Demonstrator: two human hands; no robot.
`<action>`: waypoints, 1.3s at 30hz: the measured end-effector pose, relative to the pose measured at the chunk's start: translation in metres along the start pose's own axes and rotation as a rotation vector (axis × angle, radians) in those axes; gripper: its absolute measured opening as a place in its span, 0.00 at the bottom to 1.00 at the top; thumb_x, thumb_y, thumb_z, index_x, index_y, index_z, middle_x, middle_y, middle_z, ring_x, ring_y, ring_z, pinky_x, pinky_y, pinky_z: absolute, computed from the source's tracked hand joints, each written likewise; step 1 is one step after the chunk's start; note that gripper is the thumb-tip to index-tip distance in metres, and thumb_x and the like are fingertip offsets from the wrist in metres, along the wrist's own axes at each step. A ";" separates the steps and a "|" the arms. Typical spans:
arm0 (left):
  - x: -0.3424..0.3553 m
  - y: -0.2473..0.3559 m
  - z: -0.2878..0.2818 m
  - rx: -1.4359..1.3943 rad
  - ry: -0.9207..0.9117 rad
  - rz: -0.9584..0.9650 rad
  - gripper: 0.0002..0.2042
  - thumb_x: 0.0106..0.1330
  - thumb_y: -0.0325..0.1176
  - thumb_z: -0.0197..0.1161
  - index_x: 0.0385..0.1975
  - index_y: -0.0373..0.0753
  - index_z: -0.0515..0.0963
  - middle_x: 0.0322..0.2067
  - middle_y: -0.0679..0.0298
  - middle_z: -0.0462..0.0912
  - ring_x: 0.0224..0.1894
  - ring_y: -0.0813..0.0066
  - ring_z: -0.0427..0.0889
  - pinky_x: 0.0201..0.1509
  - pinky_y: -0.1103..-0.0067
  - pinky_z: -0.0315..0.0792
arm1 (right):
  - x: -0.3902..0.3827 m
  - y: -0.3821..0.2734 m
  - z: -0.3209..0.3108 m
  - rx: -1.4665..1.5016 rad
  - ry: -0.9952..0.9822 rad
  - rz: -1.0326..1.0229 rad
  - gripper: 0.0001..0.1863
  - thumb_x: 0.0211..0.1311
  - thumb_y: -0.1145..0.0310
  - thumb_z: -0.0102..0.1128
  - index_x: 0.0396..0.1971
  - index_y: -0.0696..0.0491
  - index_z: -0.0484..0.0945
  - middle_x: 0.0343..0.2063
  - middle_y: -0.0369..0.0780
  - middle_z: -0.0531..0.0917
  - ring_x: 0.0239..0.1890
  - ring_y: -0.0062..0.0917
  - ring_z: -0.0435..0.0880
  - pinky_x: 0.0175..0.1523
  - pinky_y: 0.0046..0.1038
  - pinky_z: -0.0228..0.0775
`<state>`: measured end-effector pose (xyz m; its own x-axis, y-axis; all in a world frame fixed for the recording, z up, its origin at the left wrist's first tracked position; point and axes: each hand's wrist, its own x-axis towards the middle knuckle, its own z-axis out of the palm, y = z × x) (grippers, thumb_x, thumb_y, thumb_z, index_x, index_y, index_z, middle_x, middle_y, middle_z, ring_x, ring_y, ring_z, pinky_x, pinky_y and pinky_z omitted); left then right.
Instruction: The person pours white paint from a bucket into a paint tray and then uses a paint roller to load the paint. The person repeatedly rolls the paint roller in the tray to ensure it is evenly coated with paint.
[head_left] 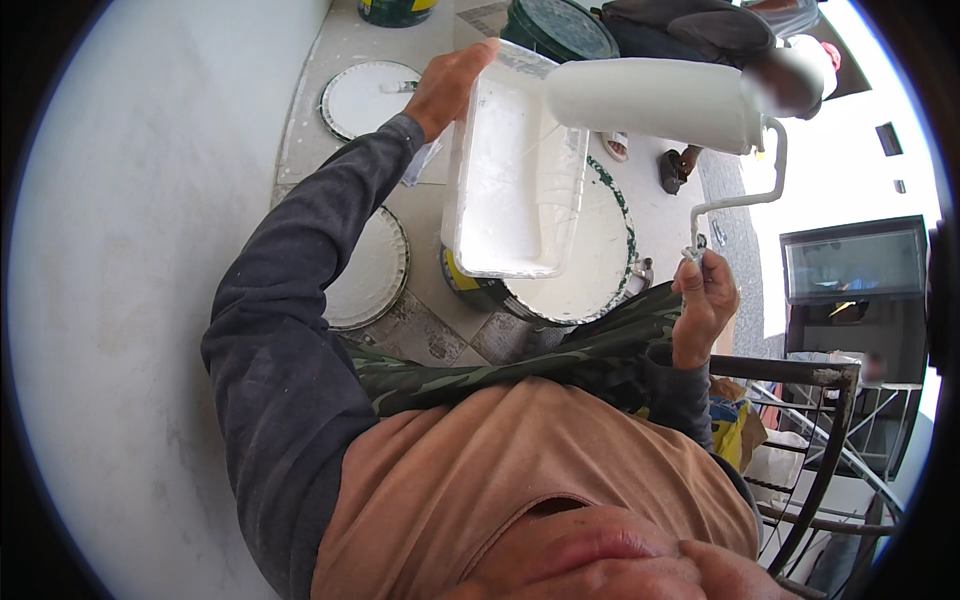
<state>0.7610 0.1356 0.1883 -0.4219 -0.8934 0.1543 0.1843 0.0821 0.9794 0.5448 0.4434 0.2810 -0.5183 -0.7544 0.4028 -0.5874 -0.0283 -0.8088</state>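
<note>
My left hand (pixel 455 85) grips the far left corner of a white paint tray (pixel 512 180), its fingers closed over the rim. The tray hangs above a wide paint bucket (pixel 595 270) of white paint, green on the outside with paint-smeared edges. In my right hand (pixel 708 305) is the handle of a paint roller, held upright in closed fingers. Its bent wire frame (pixel 745 200) rises to a long white roller sleeve (pixel 655 98), which lies across the far right end of the tray; whether they touch I cannot tell.
Two paint-covered round lids (pixel 372 98) (pixel 370 268) lie on the tiled floor at left, beside a white wall (pixel 150 270). Farther off stand a green bucket (pixel 560 28) and a crouching person (pixel 690 30). A metal railing (pixel 835 400) curves close on my right.
</note>
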 end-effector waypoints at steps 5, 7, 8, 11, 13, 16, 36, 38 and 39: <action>0.001 0.001 0.000 0.003 -0.010 0.029 0.29 0.68 0.58 0.48 0.45 0.34 0.79 0.36 0.58 0.82 0.35 0.72 0.78 0.38 0.76 0.72 | 0.006 -0.014 -0.004 -0.061 -0.098 0.123 0.16 0.63 0.63 0.66 0.39 0.63 0.78 0.21 0.32 0.75 0.23 0.14 0.69 0.30 0.17 0.60; 0.000 0.000 0.000 -0.006 -0.008 0.017 0.29 0.68 0.57 0.48 0.44 0.34 0.79 0.34 0.60 0.82 0.33 0.73 0.77 0.36 0.76 0.71 | 0.007 -0.015 -0.002 -0.084 -0.125 0.134 0.17 0.63 0.62 0.66 0.39 0.63 0.78 0.20 0.32 0.74 0.22 0.14 0.69 0.29 0.17 0.60; 0.000 0.000 0.000 -0.010 -0.006 0.017 0.29 0.68 0.58 0.49 0.43 0.34 0.79 0.33 0.60 0.82 0.32 0.73 0.77 0.36 0.76 0.71 | 0.007 -0.016 -0.001 -0.090 -0.132 0.134 0.17 0.63 0.62 0.66 0.39 0.63 0.78 0.20 0.32 0.74 0.22 0.14 0.69 0.29 0.17 0.60; 0.002 -0.001 -0.001 -0.020 -0.008 0.006 0.29 0.67 0.59 0.49 0.41 0.33 0.80 0.31 0.61 0.81 0.31 0.74 0.76 0.36 0.77 0.70 | 0.008 -0.018 0.001 -0.096 -0.150 0.141 0.17 0.63 0.62 0.66 0.39 0.63 0.78 0.20 0.32 0.74 0.22 0.14 0.69 0.29 0.17 0.60; 0.003 -0.003 -0.002 -0.027 -0.022 -0.028 0.30 0.67 0.59 0.50 0.39 0.33 0.80 0.30 0.61 0.81 0.30 0.74 0.76 0.37 0.77 0.70 | 0.009 -0.018 0.000 -0.077 -0.153 0.145 0.18 0.63 0.61 0.66 0.39 0.63 0.78 0.20 0.32 0.74 0.22 0.13 0.69 0.29 0.17 0.59; 0.004 -0.005 -0.004 0.001 -0.015 -0.014 0.30 0.66 0.60 0.50 0.38 0.32 0.80 0.30 0.61 0.81 0.31 0.74 0.76 0.37 0.77 0.70 | 0.010 -0.018 -0.003 -0.105 -0.158 0.138 0.17 0.64 0.62 0.65 0.39 0.62 0.78 0.20 0.32 0.74 0.22 0.13 0.68 0.29 0.17 0.59; 0.008 -0.014 -0.005 -0.069 0.013 -0.057 0.30 0.64 0.61 0.53 0.38 0.33 0.81 0.27 0.61 0.80 0.26 0.78 0.78 0.28 0.80 0.71 | 0.014 -0.015 -0.020 -0.024 -0.257 0.281 0.16 0.65 0.59 0.63 0.35 0.60 0.78 0.19 0.31 0.74 0.20 0.12 0.67 0.26 0.16 0.57; 0.008 -0.013 -0.005 -0.069 0.012 -0.069 0.30 0.64 0.61 0.53 0.40 0.33 0.80 0.27 0.62 0.80 0.26 0.78 0.78 0.28 0.80 0.71 | 0.017 -0.015 -0.022 -0.037 -0.247 0.282 0.16 0.65 0.59 0.63 0.35 0.60 0.78 0.19 0.31 0.74 0.20 0.12 0.67 0.26 0.16 0.57; 0.007 -0.013 -0.005 -0.074 0.014 -0.077 0.31 0.64 0.61 0.53 0.41 0.33 0.80 0.28 0.62 0.80 0.27 0.78 0.79 0.28 0.80 0.72 | 0.019 -0.016 -0.024 -0.057 -0.241 0.281 0.16 0.65 0.59 0.63 0.35 0.60 0.78 0.19 0.31 0.74 0.20 0.12 0.67 0.26 0.16 0.57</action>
<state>0.7596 0.1259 0.1764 -0.4250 -0.9019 0.0770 0.2173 -0.0191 0.9759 0.5293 0.4455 0.3118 -0.5073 -0.8603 0.0510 -0.4803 0.2332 -0.8455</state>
